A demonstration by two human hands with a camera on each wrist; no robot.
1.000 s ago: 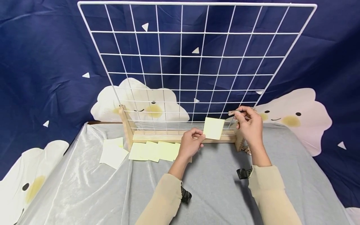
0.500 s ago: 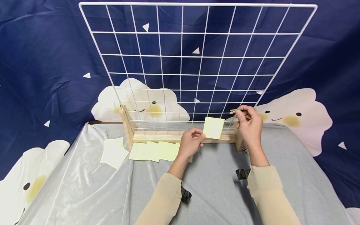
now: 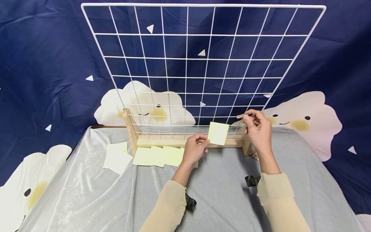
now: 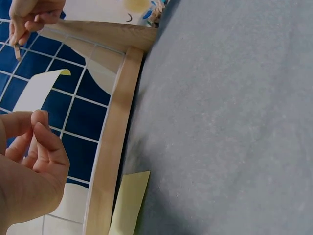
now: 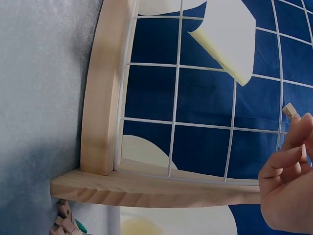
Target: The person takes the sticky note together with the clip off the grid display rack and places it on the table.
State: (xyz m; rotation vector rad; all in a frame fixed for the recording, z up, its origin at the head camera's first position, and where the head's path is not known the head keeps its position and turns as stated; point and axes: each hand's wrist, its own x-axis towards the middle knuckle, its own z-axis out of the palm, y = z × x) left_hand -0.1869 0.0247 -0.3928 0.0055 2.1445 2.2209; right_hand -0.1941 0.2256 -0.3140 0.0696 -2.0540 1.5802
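Note:
My left hand (image 3: pixel 195 149) pinches a pale yellow sticky note (image 3: pixel 218 133) at its lower left corner, holding it up in front of the lower right part of a white wire grid (image 3: pixel 187 59). In the right wrist view the note (image 5: pixel 229 39) bends, with a yellow strip along one edge. To the right of it, my right hand (image 3: pixel 259 132) pinches a small wooden clothespin (image 3: pixel 240 116) between thumb and fingers, close to the grid's wires. The clothespin (image 5: pixel 290 110) points toward the note, with a gap between them.
The grid stands in a wooden base (image 3: pixel 162 141) with upright side pieces. Overlapping yellow notes (image 3: pixel 143 157) lie before it, and white sheets (image 3: pixel 116 159) lie further left. Several clothespins (image 5: pixel 66 220) are heaped beside the right foot. Grey cloth (image 3: pixel 220 193) covers the table.
My left hand has shifted slightly left and down with the sticky note. My right hand stays almost in place with the clothespin.

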